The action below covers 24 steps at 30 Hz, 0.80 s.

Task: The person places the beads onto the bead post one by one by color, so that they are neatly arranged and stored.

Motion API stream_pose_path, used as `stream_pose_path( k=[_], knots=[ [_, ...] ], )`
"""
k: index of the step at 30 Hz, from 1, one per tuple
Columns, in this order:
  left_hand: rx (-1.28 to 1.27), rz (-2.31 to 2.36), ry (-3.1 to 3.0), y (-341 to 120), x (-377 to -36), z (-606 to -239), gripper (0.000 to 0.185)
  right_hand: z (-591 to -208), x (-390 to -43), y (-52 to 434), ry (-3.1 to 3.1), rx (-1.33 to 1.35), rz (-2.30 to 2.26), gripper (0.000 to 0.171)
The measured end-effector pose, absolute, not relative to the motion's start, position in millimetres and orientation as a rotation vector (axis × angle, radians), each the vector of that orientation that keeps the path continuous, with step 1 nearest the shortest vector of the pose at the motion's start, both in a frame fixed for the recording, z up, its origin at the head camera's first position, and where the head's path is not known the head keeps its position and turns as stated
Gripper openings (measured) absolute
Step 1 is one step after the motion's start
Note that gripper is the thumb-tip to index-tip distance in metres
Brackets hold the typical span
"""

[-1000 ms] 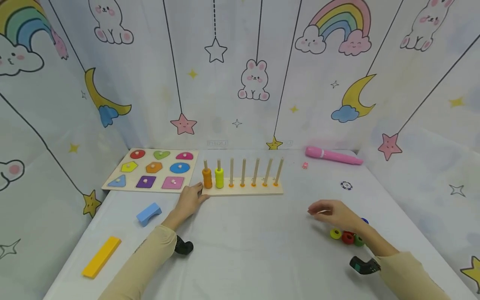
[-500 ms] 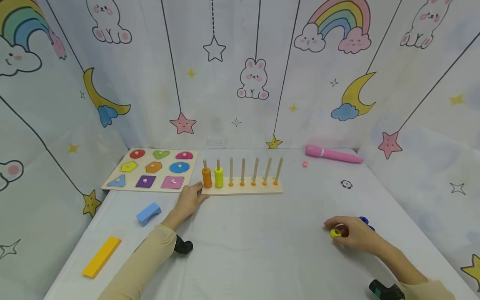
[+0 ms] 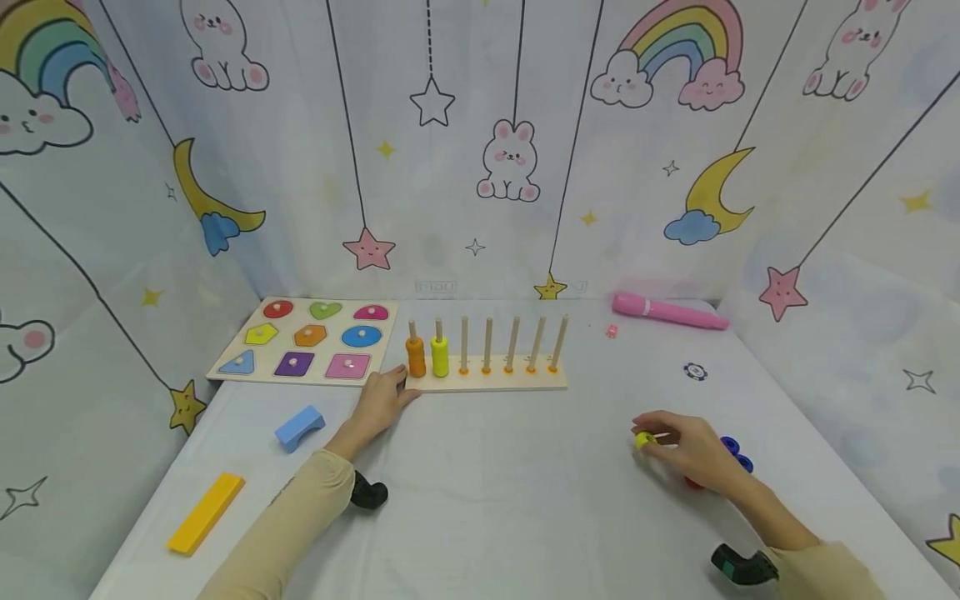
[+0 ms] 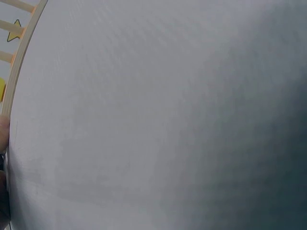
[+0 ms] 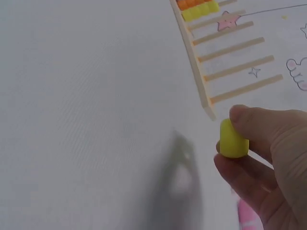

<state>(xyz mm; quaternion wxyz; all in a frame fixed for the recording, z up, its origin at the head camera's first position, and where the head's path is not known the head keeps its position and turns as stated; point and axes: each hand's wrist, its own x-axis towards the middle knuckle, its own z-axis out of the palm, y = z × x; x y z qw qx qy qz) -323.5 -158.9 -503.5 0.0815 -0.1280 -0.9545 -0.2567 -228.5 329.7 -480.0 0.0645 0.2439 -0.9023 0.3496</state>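
right hand grip: right hand (image 3: 693,450) pinches a yellow ring (image 3: 643,440) between thumb and fingertips; wrist view shows the ring (image 5: 234,140) clamped, thumb (image 5: 254,120) above, fingers (image 5: 240,175) below
left hand grip: left hand (image 3: 380,398) lies relaxed with fingers straight on the table, holds nothing, fingertips touching the left end of the peg board (image 3: 487,379)
yellow ring place: raised just above the table (image 3: 510,483), front right, well apart from the peg board
loose rings: blue rings (image 3: 735,454) just behind the right hand, a red ring (image 3: 693,482) peeking out under it; other rings there hidden by the hand
peg board: wooden base with seven upright pegs, back centre of table; first peg from left carries orange rings (image 3: 416,358), second carries yellow-green rings (image 3: 439,357), other five pegs bare above their base
left wrist view: mostly bare table cloth, board edge (image 4: 21,57) at far left, hand barely in frame
shape puzzle: board (image 3: 303,350) with nine coloured shapes, just left of the peg board
blue block: arch-shaped block (image 3: 299,427), left of the left forearm
yellow bar: flat bar (image 3: 206,524) at front left
pink pen: pen (image 3: 667,312) at back right by the wall
small bits: pink bit (image 3: 611,332) near the pen, dark round chip (image 3: 695,371) further front
backdrop: cloth with rainbows, moons, stars, bunnies
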Motion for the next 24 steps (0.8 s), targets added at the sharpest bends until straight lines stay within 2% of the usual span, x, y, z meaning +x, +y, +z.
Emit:
stream_pose_path(
  k=[6, 17, 24],
  knots=[
    [-0.379, -0.787, -2.848, -158, -324, -504, 0.055, -468, -256, 288, -2.584, 0.954, 1.097, 0.031],
    [-0.363, -0.8, -2.869, -161, -321, -505, 0.055, -415, -314, 182, -2.392, 1.098, 1.151, 0.043],
    [-0.376, -0.782, -2.866, -159, -323, -504, 0.056, -388, -347, 126, -2.342, 1.147, 1.187, 0.042]
  ],
)
